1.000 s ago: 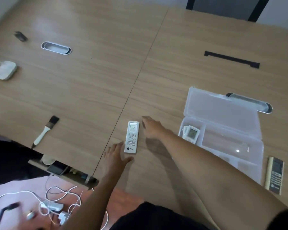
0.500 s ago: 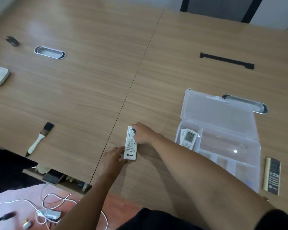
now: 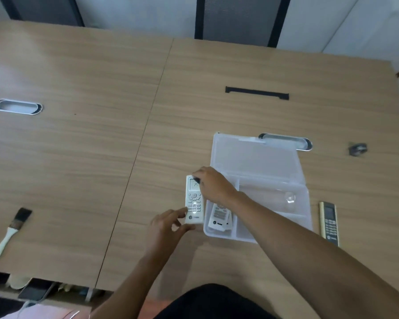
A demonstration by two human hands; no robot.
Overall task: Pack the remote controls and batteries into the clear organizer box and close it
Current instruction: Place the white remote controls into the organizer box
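A white remote control (image 3: 194,204) with a small screen is held just left of the clear organizer box (image 3: 274,203). My right hand (image 3: 213,185) grips its top end and my left hand (image 3: 168,224) pinches its bottom end. The box stands open, its lid (image 3: 256,157) lying flat behind it. Another white remote (image 3: 219,218) rests in the box's left compartment, partly hidden by my right wrist. A dark and gold remote (image 3: 329,223) lies on the table right of the box. No batteries are visible.
A paintbrush (image 3: 9,233) lies at the table's left front edge. Two oval cable grommets (image 3: 16,107) (image 3: 286,140), a black slot (image 3: 257,93) and a small dark object (image 3: 357,148) sit on the wooden table (image 3: 90,157). Chairs stand beyond the far edge.
Both hands closed on the white remote and carried it right, up to the box's left wall. The camera tilted up and shifted right.
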